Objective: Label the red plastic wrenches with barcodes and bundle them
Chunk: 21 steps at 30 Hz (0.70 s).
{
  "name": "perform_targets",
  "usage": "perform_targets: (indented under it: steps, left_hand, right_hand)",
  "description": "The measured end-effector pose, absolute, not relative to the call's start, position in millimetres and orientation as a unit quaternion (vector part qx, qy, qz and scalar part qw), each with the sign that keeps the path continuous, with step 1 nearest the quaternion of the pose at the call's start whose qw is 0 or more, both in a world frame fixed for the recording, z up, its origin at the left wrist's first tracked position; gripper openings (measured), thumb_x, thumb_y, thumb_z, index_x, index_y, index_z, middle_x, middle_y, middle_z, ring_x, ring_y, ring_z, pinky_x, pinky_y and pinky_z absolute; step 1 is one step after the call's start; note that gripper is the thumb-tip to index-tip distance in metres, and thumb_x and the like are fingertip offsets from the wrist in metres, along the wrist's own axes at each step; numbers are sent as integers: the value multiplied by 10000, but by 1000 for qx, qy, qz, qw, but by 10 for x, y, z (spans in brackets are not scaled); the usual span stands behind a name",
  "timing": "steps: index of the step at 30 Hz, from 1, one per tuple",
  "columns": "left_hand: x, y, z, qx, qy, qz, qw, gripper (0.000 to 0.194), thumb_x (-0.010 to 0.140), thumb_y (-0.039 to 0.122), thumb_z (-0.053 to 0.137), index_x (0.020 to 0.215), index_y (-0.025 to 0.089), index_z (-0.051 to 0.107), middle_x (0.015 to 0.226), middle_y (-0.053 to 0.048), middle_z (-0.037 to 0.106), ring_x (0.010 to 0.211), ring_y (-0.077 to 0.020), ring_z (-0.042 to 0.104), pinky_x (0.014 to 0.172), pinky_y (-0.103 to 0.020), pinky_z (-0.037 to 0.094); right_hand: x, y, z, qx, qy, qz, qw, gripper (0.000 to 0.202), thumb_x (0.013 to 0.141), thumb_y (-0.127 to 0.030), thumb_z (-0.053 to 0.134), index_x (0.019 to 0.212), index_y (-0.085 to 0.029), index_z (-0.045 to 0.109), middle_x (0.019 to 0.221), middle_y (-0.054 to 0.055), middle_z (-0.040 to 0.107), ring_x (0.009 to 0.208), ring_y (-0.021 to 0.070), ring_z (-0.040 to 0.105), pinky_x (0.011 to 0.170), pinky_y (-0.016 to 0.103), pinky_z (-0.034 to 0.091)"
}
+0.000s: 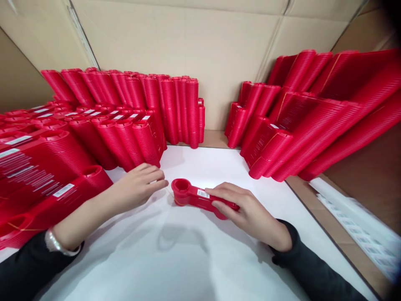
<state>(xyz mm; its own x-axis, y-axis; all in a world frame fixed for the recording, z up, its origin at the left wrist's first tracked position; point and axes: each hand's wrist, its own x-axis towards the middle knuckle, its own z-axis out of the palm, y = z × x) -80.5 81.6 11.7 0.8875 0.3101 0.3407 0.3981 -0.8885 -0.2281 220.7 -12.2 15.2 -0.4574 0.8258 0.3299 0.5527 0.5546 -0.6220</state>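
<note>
A small stack of red plastic pieces with a round hollow end and a white barcode label lies on the white table in the middle of the head view. My right hand grips its right end, thumb on the near side and fingers over the top. Just left of the round end, my left hand hovers with fingers loosely curved and thumb apart. Nothing shows between its fingers. A thin, faint line, perhaps a rubber band, runs by the round end. A bracelet circles my left wrist.
Banded stacks of the same red pieces crowd the left side and back. More red stacks lean on the right. Cardboard walls enclose the white tabletop. White label sheets lie at the right edge.
</note>
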Motion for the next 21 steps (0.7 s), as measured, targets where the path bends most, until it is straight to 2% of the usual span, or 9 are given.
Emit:
perform_targets:
  steps: [3,6,8,10,15,21]
  left_hand:
    - [-858,687,12,-954,-272,-112,-55,234,957,159,407,986,209,633,1008,-60,614,874,-184,569,766,-311,452]
    - [-785,568,19,-900,-321,-168,-241,215,959,241,452,1143,239,563,1182,-65,570,1033,-203,579,867,-326,489]
    - [-694,516,40,-850,-317,-248,-340,335,936,291,529,1264,270,462,1296,-70,521,1156,-222,553,966,-361,478]
    - [-599,485,34,-808,-300,-304,-406,463,893,315,619,1302,301,403,1334,-61,506,1216,-224,530,1046,-390,439]
    - [-462,456,-88,-766,-293,-353,-450,484,862,280,677,1264,317,410,1180,-27,602,1126,-186,577,1058,-401,436]
    - [-442,408,-117,-769,-304,-377,-416,289,892,276,626,1168,293,542,1307,-63,452,1237,-225,489,994,-378,509]
  right_hand:
    - [2182,-119,149,-435,-806,240,321,279,954,-266,525,1207,-221,634,1015,46,672,888,153,624,792,279,499]
    - [2156,-130,157,-450,-789,250,336,275,928,-262,558,1185,-200,632,1038,52,664,891,151,628,787,274,500]
    - [2146,-131,158,-459,-776,256,350,270,911,-239,566,1168,-191,631,1057,55,657,911,150,629,795,269,499]
    - [2143,-125,155,-470,-763,262,358,242,898,-220,568,1127,-187,639,1055,53,654,926,150,629,806,268,495]
    - [2154,-112,157,-490,-746,279,354,179,879,-270,611,1036,-196,655,986,32,655,888,148,624,782,267,486]
    - [2156,-144,178,-510,-701,367,338,146,897,-318,593,998,-216,620,976,13,666,841,141,629,730,260,500]
